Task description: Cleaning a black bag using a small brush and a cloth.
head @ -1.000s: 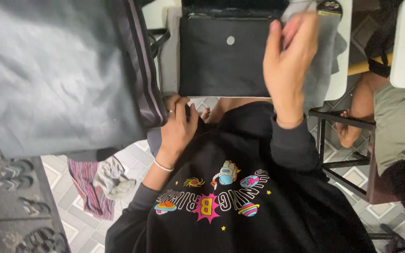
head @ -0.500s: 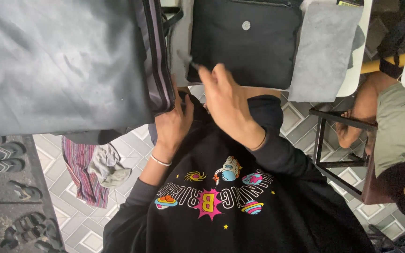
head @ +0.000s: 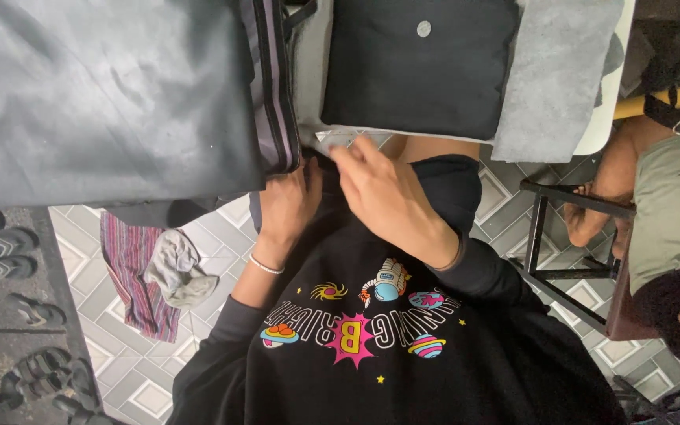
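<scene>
Grey patterned floor tiles (head: 513, 197) are showing across the lower half of the frame, under a pale worktop (head: 600, 138) that is running along the top edge.

At upper centre a black pouch (head: 419, 67) with a small round snap is lying flat on the worktop, beside a grey felt sheet (head: 560, 79) that is overlapping the worktop edge to its right. Just below the pouch's lower edge a small pale flat piece (head: 336, 139) is sticking out.

The right hand (head: 383, 193) is reaching up from centre frame, fingers loosely curled, fingertips touching that pale piece at the pouch edge; whether it is gripping it cannot be told. The left hand (head: 289, 205), a thin bracelet at its wrist, is pressing against the striped edge of a large grey bag (head: 112, 94) that is filling the upper left; its fingers are hidden behind the bag, so its grip cannot be told.

Both arms are wearing a black sweatshirt (head: 371, 346) with a colourful space print.

Lower left: a striped cloth (head: 127, 275) and a crumpled grey rag (head: 175, 271) are lying on the tiles, with sandals (head: 9, 260) along the left edge. At right, another person's leg (head: 670, 212) is resting by a dark metal stool (head: 560, 267).
</scene>
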